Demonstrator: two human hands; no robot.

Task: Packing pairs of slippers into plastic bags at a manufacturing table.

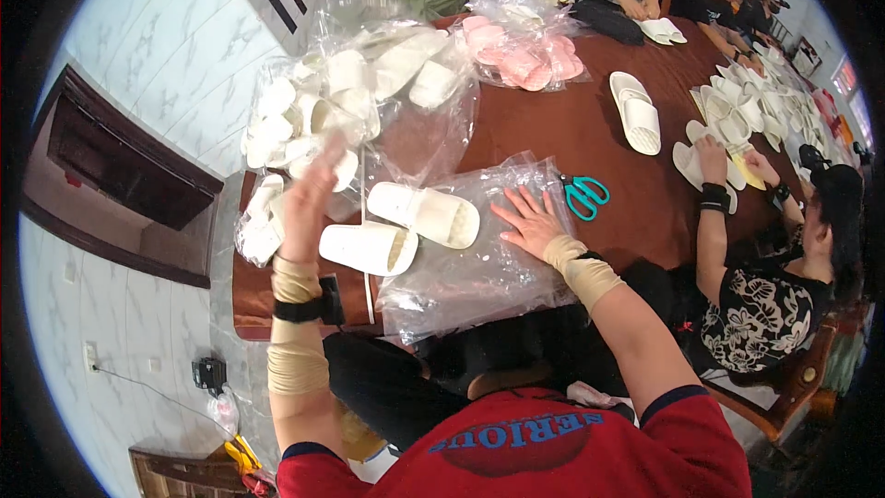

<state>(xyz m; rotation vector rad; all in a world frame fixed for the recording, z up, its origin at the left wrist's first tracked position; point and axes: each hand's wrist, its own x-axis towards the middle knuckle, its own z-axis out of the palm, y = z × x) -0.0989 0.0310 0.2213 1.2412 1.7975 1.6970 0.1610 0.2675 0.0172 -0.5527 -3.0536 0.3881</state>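
My right hand (532,223) lies flat with spread fingers on a pile of clear plastic bags (479,286). My left hand (311,203) is raised at the table's left side, in front of the bagged white slippers (346,83). It is blurred by motion, but its fingers look stretched out, with nothing visible in them. Between my hands lie two loose white slippers: one slipper (426,213) rests partly on the clear bags, and the other slipper (367,249) sits nearer to me, to its left.
Teal-handled scissors (585,197) lie right of the bags. Bagged pink slippers (525,51) sit at the back, and another white slipper pair (635,112) lies farther right. At the right, a co-worker (765,286) handles slippers beside a large white slipper heap (751,106). More people sit beyond.
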